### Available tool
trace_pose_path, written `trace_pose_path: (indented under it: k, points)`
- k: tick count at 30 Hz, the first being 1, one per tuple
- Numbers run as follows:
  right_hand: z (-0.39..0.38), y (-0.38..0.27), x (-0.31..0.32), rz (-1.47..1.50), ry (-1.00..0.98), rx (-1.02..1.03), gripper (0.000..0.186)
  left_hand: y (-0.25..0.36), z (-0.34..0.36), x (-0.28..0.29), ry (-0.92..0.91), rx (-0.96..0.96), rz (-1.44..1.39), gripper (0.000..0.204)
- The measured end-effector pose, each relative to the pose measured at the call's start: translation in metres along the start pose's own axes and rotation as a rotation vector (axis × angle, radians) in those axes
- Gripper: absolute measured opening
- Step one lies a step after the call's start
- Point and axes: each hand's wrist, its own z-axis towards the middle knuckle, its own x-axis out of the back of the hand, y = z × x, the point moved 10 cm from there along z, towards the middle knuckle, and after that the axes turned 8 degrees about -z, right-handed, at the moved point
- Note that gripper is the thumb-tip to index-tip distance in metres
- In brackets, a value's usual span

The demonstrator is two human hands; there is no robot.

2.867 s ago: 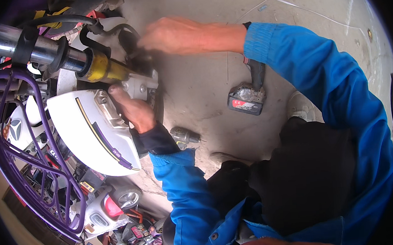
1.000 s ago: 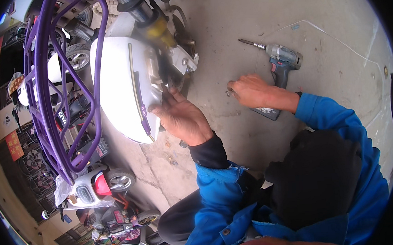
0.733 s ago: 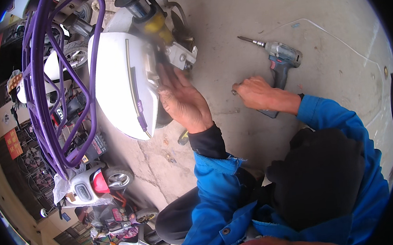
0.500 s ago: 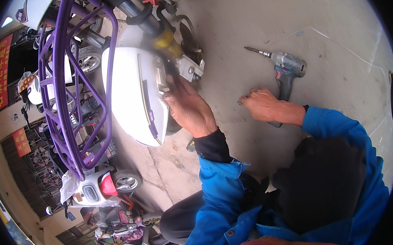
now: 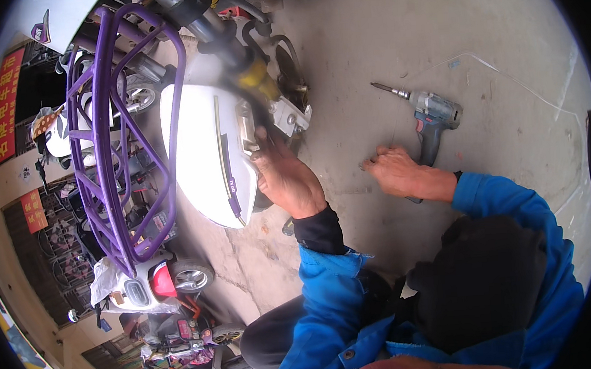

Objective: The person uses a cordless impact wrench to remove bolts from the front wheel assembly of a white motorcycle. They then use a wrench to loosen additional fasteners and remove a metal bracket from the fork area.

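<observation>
Head view, left of centre: grasping with the left hand the bracketed edge of a white fender, slanting lengthwise from upper left to lower right, tapering downward. Curling the right hand near a power drill; cannot tell whether pinching anything.

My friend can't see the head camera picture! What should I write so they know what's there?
A person's left hand is at the edge of a white fender, while the right hand is low over a gray floor, beside a power tool. At left are a purple metal frame and parked scooters.
</observation>
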Motion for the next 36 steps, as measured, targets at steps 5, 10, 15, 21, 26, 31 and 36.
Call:
trace_pose_path:
  k: [5,10,15,21,26,31,36]
  points:
    - [0.001,0.001,-0.011,0.003,-0.024,0.014,0.026,0.002,-0.002,-0.008,-0.030,0.069,-0.115,0.064]
    - [0.002,0.000,-0.013,-0.047,0.028,0.053,0.022,0.002,0.001,-0.006,-0.019,0.033,-0.015,0.070]
    - [0.000,-0.006,-0.014,-0.093,-0.010,0.036,0.030,-0.001,0.002,-0.002,-0.053,0.026,0.026,0.065]
    - [0.006,-0.002,0.009,-0.038,0.112,0.019,0.020,-0.001,0.003,0.012,0.031,0.068,-0.097,0.056]
    - [0.016,0.012,0.025,0.073,0.167,-0.016,0.022,-0.001,0.002,0.008,0.089,0.050,-0.057,0.047]
    - [0.023,0.020,0.026,0.096,0.116,-0.027,0.027,-0.001,0.003,0.004,0.129,0.048,-0.048,0.047]
    - [0.020,0.032,0.019,0.056,0.124,-0.032,0.017,-0.011,0.006,-0.010,0.017,0.111,-0.094,0.048]
